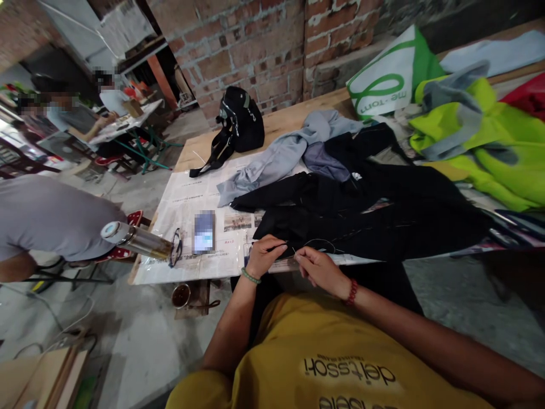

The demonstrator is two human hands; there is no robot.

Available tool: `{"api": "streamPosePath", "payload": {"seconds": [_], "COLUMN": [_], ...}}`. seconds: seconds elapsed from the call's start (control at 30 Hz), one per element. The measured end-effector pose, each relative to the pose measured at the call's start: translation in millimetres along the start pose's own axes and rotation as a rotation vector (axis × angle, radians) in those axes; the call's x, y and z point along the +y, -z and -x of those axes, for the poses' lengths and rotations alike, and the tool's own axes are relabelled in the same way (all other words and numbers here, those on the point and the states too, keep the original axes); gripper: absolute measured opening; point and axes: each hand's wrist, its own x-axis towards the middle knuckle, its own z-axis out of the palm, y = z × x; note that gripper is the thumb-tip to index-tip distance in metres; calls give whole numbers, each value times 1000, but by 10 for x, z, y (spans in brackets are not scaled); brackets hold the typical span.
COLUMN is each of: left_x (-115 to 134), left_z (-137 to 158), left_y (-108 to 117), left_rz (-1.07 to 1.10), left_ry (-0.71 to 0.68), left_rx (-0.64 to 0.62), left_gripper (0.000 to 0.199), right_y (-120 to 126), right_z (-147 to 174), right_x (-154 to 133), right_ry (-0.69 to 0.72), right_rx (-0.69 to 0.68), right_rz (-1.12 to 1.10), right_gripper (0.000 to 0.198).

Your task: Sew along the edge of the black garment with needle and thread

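A black garment (366, 210) lies spread along the table's near side, with light stitch lines on it. Over its near edge, my left hand (266, 255) is closed in a pinch of thumb and forefinger; what sits between the fingertips is too small to make out. A short gap to the right, my right hand (321, 271) pinches a thin needle (293, 249) pointing up and left. Fine pale thread (326, 243) loops above the right hand against the black cloth.
Newspaper (174, 196) covers the table's left part, holding a phone (204, 232), glasses (175, 248) and a lying bottle (140, 238). Behind are a grey garment (276, 162), black bag (244, 119), green-white bag (394, 74) and yellow-green clothing (489, 136). A person (55, 218) sits left.
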Motion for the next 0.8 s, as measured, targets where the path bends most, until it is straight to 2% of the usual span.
{"api": "streamPosePath", "payload": {"seconds": [0.13,0.27,0.5,0.67,0.8], "left_x": [23,56,95,118,107], "left_z": [-1,0,76,130,146], "left_y": [-8,-3,-88,-169,-182], "left_rz": [50,2,-195,-158,-139], "left_ry": [-34,-65,-164,-197,-218], "left_rx": [-45,-75,15,20,28], "left_gripper": [13,12,10,9,10], "right_y": [-11,-17,-62,-67,-49], "right_z": [-19,-20,-21,-26,-32], "right_x": [7,3,48,68,42], "right_ry": [-26,-15,10,84,69], "right_rx": [7,5,26,116,95], "right_rz": [-12,-7,-25,10,-61], "right_gripper": [18,18,17,19,18]}}
